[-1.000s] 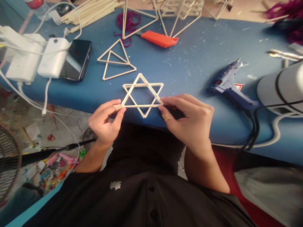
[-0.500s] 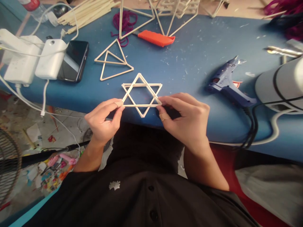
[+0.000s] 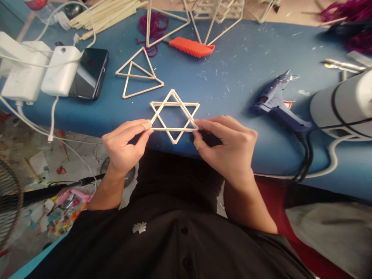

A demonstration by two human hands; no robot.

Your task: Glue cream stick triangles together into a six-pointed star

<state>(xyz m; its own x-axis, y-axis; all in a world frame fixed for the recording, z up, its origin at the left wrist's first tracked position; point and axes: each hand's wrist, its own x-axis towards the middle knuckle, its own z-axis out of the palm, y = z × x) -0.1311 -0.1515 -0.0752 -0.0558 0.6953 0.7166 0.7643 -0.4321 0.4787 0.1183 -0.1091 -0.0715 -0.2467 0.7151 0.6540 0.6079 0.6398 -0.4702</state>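
A six-pointed star of pale wooden sticks lies at the near edge of the blue table, made of two overlapping triangles. Its lower left corner is pinched between the thumb and fingers of my left hand. My right hand pinches the lower right corner in the same way. Beyond the star, to the left, two overlapping stick triangles lie flat. An orange-handled cutter rests farther back, beside purple yarn.
On the right are a blue glue gun and a white cylindrical object with cables. A black phone and white adapters sit at the left. Loose sticks and larger stick frames lie at the back.
The view has shifted very slightly. Both hands keep their pinch on the star, which has hardly moved.
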